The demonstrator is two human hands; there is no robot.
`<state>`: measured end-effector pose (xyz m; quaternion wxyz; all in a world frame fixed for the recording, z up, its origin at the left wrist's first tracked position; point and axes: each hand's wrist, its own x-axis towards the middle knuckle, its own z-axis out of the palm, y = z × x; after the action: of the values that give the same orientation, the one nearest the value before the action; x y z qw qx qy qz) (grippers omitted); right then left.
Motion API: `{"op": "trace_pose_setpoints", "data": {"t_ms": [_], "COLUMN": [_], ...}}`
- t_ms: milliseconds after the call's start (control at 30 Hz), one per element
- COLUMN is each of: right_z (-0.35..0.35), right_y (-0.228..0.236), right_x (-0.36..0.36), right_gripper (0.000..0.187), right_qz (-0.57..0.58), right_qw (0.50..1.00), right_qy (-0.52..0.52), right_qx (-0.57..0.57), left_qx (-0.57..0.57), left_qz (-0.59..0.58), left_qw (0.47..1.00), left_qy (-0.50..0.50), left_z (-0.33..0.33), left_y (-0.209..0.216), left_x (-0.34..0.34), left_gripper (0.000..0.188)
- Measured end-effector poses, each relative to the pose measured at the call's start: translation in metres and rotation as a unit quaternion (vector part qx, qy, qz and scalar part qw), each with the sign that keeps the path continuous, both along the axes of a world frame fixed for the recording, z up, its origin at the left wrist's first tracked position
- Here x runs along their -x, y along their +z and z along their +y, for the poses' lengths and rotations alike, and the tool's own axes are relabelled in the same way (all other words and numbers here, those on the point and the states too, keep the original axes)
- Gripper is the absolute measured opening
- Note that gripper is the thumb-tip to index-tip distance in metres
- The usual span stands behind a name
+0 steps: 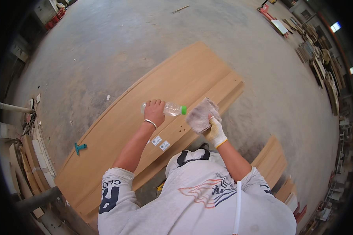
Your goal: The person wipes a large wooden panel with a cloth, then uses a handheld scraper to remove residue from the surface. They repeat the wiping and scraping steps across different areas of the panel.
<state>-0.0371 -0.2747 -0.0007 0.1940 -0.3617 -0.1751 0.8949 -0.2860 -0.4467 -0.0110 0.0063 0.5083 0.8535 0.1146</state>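
Observation:
My left hand (155, 111) grips a clear plastic bottle (171, 109) with a green cap, tipped sideways so the cap points right. The cap nearly touches a grey-white rag (201, 114), which my right hand (215, 132), in a white knit glove, holds up bunched. Both hands hover over a long light-brown wooden panel (117, 129) that lies flat below me. A silver bangle sits on my left wrist.
Two white stickers (161, 143) lie on the panel near its front edge. A teal scraper (80, 147) rests on the panel's left side. Another wooden board (272, 160) lies to my right. Stacks of wood line the far right wall (321, 66) and the left edge (27, 164).

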Motion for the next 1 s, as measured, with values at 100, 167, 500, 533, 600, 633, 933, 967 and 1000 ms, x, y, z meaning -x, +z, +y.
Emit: {"op": "trace_pose_setpoints", "data": {"t_ms": [100, 167, 500, 533, 600, 633, 933, 967, 1000], "right_z": [-0.009, -0.012, -0.012, -0.011, -0.014, -0.015, -0.019, -0.014, -0.009], "right_y": [-0.007, -0.007, 0.008, 0.004, 0.000, 0.000, -0.012, -0.024, -0.042], "right_x": [0.009, 0.013, 0.025, 0.025, 0.028, 0.029, 0.040, 0.035, 0.026], "right_gripper": [0.044, 0.044, 0.043, 0.043, 0.046, 0.047, 0.059, 0.059, 0.060], "right_qz": [-0.024, -0.039, -0.032, -0.039, -0.039, -0.040, 0.140, 0.121, 0.103], "right_qw": [0.999, 0.998, 0.996, 0.995, 0.995, 0.995, 0.990, 0.992, 0.994], "right_qy": [0.016, 0.022, 0.006, 0.012, 0.008, 0.006, 0.034, 0.028, 0.021], "right_qx": [-0.020, -0.036, -0.085, -0.090, -0.089, -0.088, -0.001, 0.004, 0.007], "left_qx": [0.016, 0.023, 0.055, 0.050, 0.024, 0.012, -0.010, -0.017, -0.024], "left_qz": [0.087, 0.114, 0.125, 0.126, 0.124, 0.122, 0.046, -0.010, -0.067], "left_qw": [0.995, 0.992, 0.989, 0.990, 0.991, 0.992, 0.999, 0.998, 0.993], "left_qy": [-0.041, -0.052, -0.053, -0.040, -0.036, -0.034, 0.023, 0.062, 0.099], "left_z": [0.013, 0.017, 0.005, 0.007, 0.010, 0.011, -0.027, -0.021, -0.016], "left_y": [0.035, 0.053, 0.056, 0.057, 0.061, 0.064, -0.002, -0.013, -0.025], "left_x": [-0.001, -0.001, -0.015, -0.013, -0.013, -0.013, -0.006, -0.009, -0.015], "left_gripper": [0.025, 0.021, 0.019, 0.019, 0.020, 0.021, 0.041, 0.046, 0.052]}}
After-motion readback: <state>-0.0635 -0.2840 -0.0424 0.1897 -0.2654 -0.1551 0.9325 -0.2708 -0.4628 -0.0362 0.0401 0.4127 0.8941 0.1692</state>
